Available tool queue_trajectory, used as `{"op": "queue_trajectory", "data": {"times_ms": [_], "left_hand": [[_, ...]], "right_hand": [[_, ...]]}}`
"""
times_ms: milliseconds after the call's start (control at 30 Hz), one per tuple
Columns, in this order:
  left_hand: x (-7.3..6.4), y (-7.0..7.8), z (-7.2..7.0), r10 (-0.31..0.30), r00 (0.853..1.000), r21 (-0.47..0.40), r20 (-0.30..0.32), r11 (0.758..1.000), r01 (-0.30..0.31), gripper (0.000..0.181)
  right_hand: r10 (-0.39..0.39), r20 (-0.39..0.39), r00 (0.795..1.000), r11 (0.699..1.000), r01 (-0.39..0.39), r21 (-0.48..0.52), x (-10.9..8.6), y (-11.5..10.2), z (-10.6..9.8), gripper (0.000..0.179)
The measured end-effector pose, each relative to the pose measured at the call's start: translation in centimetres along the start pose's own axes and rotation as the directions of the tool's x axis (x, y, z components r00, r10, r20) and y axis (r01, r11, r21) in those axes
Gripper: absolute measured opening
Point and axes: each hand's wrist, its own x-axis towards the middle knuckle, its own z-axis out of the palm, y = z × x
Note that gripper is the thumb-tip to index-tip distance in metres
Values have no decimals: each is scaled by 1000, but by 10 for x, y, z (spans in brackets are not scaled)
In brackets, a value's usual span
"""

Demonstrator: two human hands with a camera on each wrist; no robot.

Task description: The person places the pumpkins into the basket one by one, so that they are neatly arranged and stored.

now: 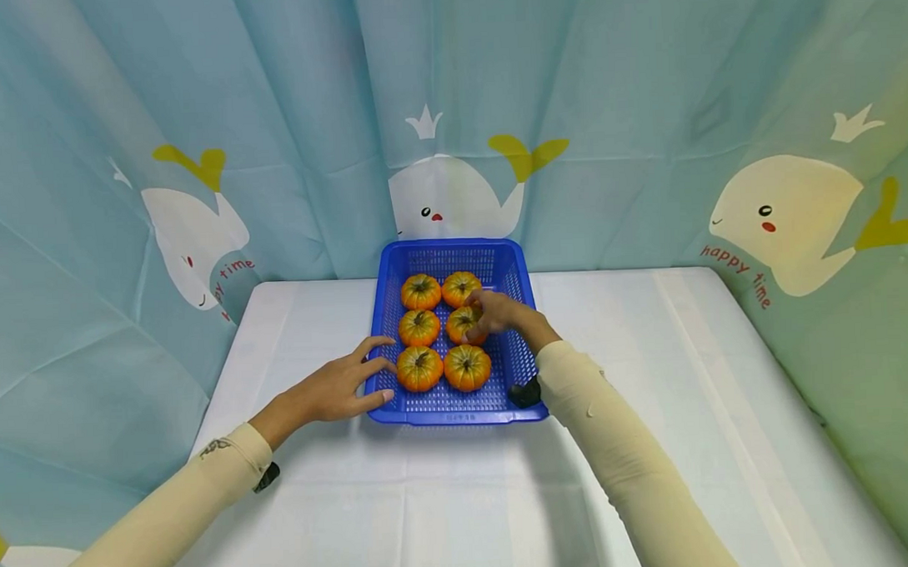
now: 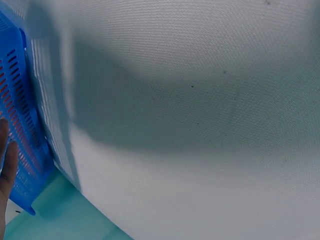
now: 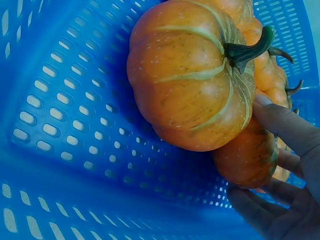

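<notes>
Several small orange pumpkins stand in two columns inside a blue plastic basket (image 1: 459, 418). My right hand (image 1: 500, 312) reaches into it and grips the middle pumpkin (image 1: 459, 322) of the right column. In the right wrist view, thumb and fingers lie around that pumpkin (image 3: 246, 159), partly hidden behind the larger-looking front right pumpkin (image 3: 190, 75) with its dark green stem. My left hand (image 1: 342, 386) is at the basket's left side, fingers spread and fingertips at the rim. Only a few of its fingers (image 2: 9, 167) show in the left wrist view, beside the basket wall.
The basket sits on a white-covered table (image 1: 637, 377), its back side close to a light blue curtain (image 1: 612, 86) printed with whales. The curtain also hangs along the table's left and right sides. A dark wrist device (image 1: 527, 393) overlaps the basket's front right corner.
</notes>
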Motion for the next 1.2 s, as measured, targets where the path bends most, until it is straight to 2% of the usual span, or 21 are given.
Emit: {"op": "queue_trajectory", "data": {"times_ms": [400,600,800,1067,1200], "left_hand": [[0,0,0,-3,1000,3,6,1000,3,44],[-2,-2,-1,-6,1000,1,8,1000,6,46],[-4,-3,-2,-17,1000,4,11,1000,17,49],[-6,-4,-3,-9,999,37,34,999,8,59],[-8,-4,-8,-1,1000,43,16,999,0,63]], "right_hand": [[25,9,1000,1000,-25,9,-4,-4,-3,71],[-21,-10,1000,1000,21,-16,-6,-8,-7,73],[-82,-50,995,997,82,-11,-19,-18,-20,78],[-200,-139,970,980,196,-42,-46,-21,-43,91],[-231,-215,949,971,210,-116,-64,-16,-54,97]]}}
